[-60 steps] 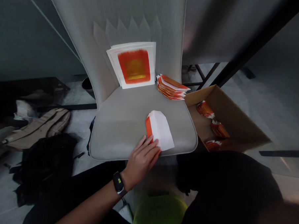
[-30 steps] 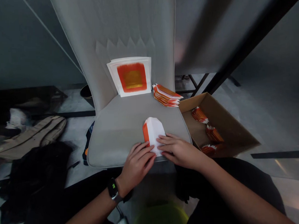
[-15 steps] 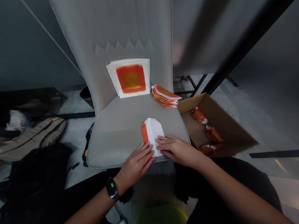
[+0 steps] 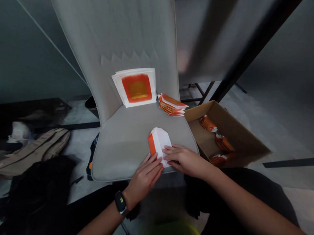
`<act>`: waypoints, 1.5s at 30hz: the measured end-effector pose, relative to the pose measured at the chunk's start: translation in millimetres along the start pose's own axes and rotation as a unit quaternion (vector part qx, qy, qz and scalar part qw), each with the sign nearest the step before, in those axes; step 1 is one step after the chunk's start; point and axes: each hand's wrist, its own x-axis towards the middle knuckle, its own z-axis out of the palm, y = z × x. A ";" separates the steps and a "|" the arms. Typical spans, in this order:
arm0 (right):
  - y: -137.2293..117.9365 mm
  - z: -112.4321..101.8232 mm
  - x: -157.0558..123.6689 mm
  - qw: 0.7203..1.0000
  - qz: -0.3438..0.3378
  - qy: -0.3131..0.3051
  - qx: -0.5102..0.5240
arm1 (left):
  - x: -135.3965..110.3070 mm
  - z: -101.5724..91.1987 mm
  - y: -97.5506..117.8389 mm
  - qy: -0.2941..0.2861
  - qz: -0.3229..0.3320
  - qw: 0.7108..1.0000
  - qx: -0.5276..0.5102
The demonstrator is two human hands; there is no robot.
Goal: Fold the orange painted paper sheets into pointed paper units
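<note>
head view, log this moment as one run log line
left hand: on white-and-orange folded paper | right hand: on same paper | surface: grey fabric chair seat

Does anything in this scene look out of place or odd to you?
Mainly the setting: orange-printed paper sheets lean against the backrest of a grey chair, and folded paper pieces are piled on its seat, not a table. The cardboard box beside it holds pieces in loose clumps. The folded sheet at the front looks undamaged.
</note>
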 end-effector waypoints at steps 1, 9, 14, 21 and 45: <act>-0.3 0.3 -0.1 1.000 0.006 0.006 0.005 | -0.1 0.1 -0.7 -0.002 0.003 1.000 0.001; 1.9 2.4 -1.8 0.999 -0.014 0.007 -0.029 | -0.8 0.6 -3.8 -0.032 0.008 0.999 0.015; -7.5 3.3 -2.0 0.997 -0.006 -0.002 -0.074 | -0.6 -12.5 -2.8 -0.130 0.016 0.989 0.065; -20.8 0.7 -0.7 0.991 -0.021 -0.001 -0.135 | -9.7 -36.0 -24.4 -0.185 0.005 0.979 0.081; -19.8 12.2 -21.9 0.998 -0.004 0.048 0.027 | 36.1 -29.5 -39.7 -0.171 -0.146 0.964 -0.139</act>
